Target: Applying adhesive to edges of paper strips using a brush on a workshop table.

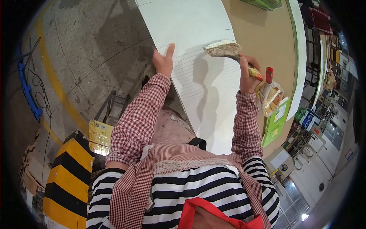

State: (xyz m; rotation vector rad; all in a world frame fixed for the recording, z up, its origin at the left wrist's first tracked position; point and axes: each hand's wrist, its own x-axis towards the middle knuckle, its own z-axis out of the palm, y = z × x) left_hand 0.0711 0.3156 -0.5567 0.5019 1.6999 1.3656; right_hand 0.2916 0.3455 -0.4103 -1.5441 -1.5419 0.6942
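Red neckband (189, 208) lies nearest. Beyond, the right hand (249, 75) grips a brush (225, 50), likely light and stiff, by its handle (255, 73), the sensible hold, over the white sheet (183, 23). Left hand (163, 63): thumb at the sheet's left edge; fingers hidden, grip unclear.
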